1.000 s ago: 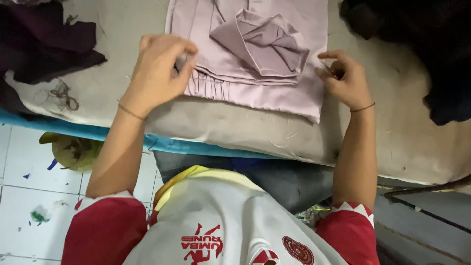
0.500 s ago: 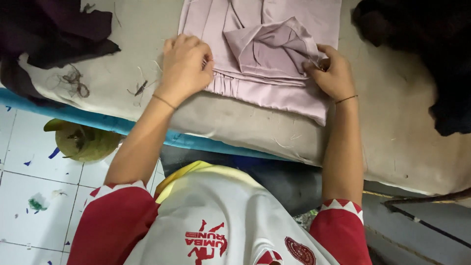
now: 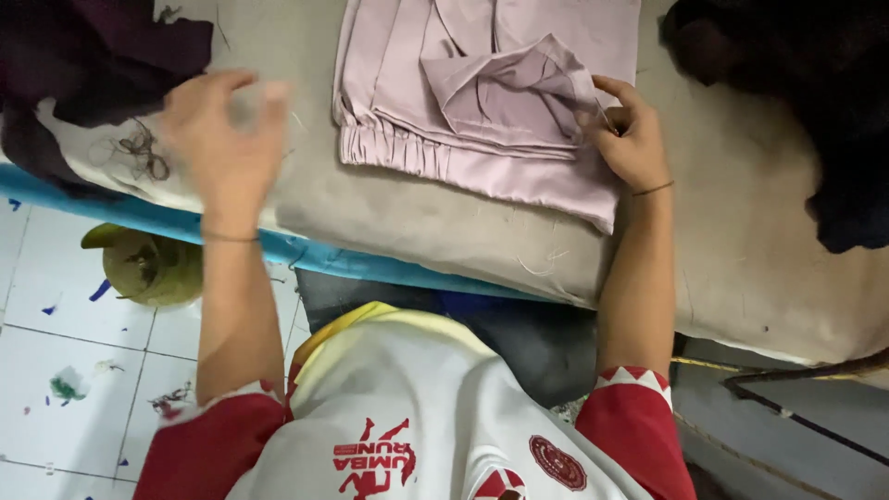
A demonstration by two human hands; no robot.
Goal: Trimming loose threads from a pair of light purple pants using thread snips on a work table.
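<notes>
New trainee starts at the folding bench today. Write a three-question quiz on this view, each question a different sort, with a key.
1. True or false: the left hand rests on the pale pink folded garment.
2. Multiple choice: what do the fingers of the right hand touch? A) the dark cloth pile at the left B) a raised fold of the pink garment C) the yellowish round container on the floor
3. Fill in: the loose tangle of thread lies to the ____ of the left hand.

Key: 1 false, it is over the padded bench cover, clear of the garment; 2 B; 3 left.
</notes>
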